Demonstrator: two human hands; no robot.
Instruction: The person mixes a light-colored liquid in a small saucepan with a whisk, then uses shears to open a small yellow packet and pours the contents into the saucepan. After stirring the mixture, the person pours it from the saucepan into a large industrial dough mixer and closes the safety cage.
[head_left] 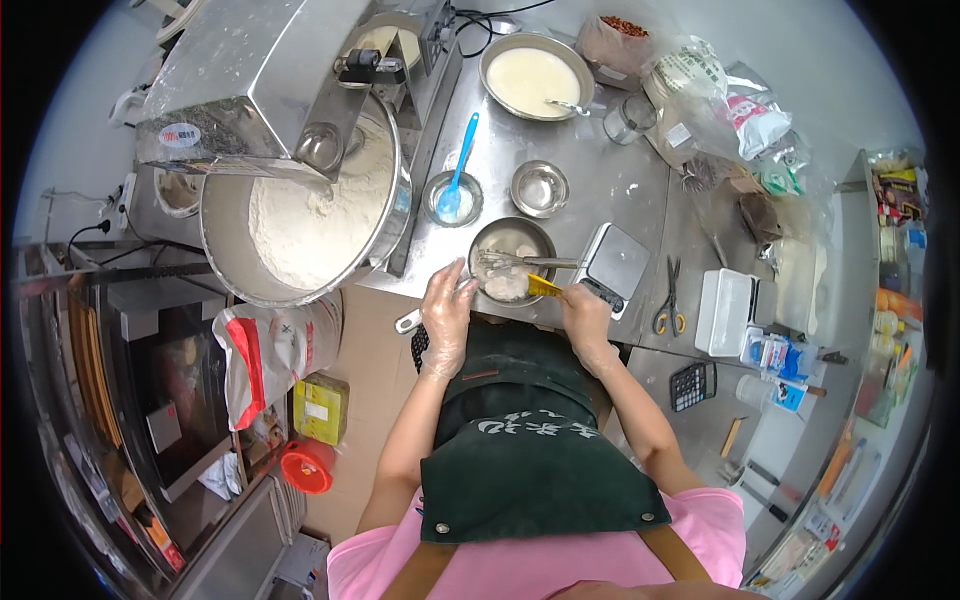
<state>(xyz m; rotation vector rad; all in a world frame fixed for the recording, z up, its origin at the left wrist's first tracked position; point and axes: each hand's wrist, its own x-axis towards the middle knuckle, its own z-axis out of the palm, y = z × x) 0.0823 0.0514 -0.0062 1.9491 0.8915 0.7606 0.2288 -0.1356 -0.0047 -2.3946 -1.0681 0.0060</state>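
Note:
My left hand [446,315], in a clear glove, grips the left side of a small steel pot [540,240]; a handle [409,321] shows beside that hand. My right hand [588,330], also gloved, is closed on a yellow-handled tool [545,286], whose end reaches into the pot. A steel whisk [553,262] lies across the pot over a pale, lumpy mixture [505,286]. A digital scale [620,258] stands just right of the pot. Above it are a small steel bowl [540,183] and a dish [438,217] with a blue spatula [463,150].
A large flour-filled mixing bowl [240,270] sits under a steel machine [230,90] at left. A bowl of milky liquid [530,75] is at the back. Bags [755,120], scissors [671,300], a white container [720,320] and a calculator [693,386] occupy the right of the table [625,160].

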